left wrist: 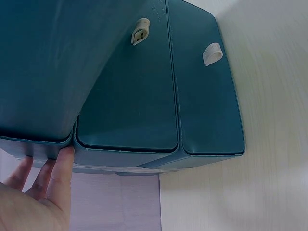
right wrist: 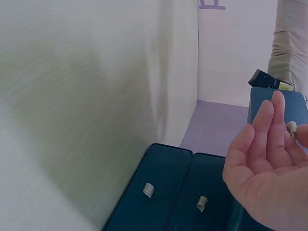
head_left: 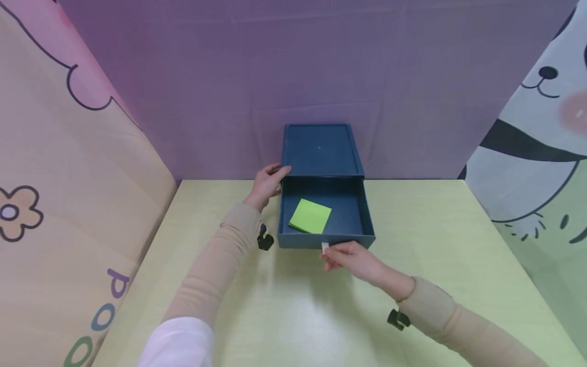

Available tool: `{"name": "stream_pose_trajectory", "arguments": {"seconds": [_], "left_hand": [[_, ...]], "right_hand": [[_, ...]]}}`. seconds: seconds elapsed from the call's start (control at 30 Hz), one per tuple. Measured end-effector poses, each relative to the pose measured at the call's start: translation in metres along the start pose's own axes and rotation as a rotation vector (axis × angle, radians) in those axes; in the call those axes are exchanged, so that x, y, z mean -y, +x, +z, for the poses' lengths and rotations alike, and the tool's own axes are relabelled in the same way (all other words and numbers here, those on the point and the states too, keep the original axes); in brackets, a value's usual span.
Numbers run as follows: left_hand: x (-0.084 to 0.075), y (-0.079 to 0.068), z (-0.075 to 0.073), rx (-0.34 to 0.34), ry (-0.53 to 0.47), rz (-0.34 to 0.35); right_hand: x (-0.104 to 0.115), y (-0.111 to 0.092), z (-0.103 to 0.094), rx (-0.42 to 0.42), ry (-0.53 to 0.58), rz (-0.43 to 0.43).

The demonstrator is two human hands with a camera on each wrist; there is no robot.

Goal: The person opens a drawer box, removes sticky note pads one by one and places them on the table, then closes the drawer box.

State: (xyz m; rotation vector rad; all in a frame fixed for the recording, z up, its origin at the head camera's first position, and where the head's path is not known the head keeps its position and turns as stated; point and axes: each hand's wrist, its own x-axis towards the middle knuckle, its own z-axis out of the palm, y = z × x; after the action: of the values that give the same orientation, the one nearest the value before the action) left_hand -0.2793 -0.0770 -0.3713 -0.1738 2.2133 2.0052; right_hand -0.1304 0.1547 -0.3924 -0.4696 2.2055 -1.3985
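Note:
A dark blue drawer cabinet (head_left: 321,148) stands on the table with its top drawer (head_left: 350,211) pulled out. Inside that drawer lies a bright green sticky-note pad (head_left: 311,216), towards the left. My right hand (head_left: 353,259) pinches the white pull tab (head_left: 325,246) on the drawer's front between thumb and finger; the right wrist view shows the tab as a small loop. My left hand (head_left: 267,184) rests against the cabinet's left side near the top front corner, thumb at the upper edge. In the left wrist view, its extended fingers (left wrist: 60,180) touch the side wall.
Two lower drawers sit closed under the open one, a middle drawer (left wrist: 130,106) and a bottom drawer (left wrist: 207,106), each with a pale loop tab. The pale wooden table (head_left: 293,311) meets a purple cloth backdrop (head_left: 220,92) behind the cabinet. Printed cloth walls flank both sides.

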Motion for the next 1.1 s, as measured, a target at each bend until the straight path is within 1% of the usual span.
{"name": "stream_pose_trajectory", "arguments": {"seconds": [0.4, 0.83, 1.0, 1.1], "left_hand": [[-0.0011, -0.0001, -0.0030, 0.008, 0.003, 0.002], [0.0024, 0.0010, -0.0014, 0.000, 0.004, -0.005], [0.0026, 0.0022, 0.0001, 0.000, 0.007, -0.003], [0.0023, 0.0021, 0.0008, 0.001, 0.009, -0.003]], "right_hand": [[-0.0011, -0.0030, 0.0015, 0.004, -0.014, -0.022], [-0.0048, -0.0046, 0.0030, 0.023, 0.021, -0.030], [-0.0047, -0.0052, 0.0011, 0.054, 0.036, -0.016], [-0.0054, -0.0054, -0.0006, 0.109, -0.008, 0.004]]}}
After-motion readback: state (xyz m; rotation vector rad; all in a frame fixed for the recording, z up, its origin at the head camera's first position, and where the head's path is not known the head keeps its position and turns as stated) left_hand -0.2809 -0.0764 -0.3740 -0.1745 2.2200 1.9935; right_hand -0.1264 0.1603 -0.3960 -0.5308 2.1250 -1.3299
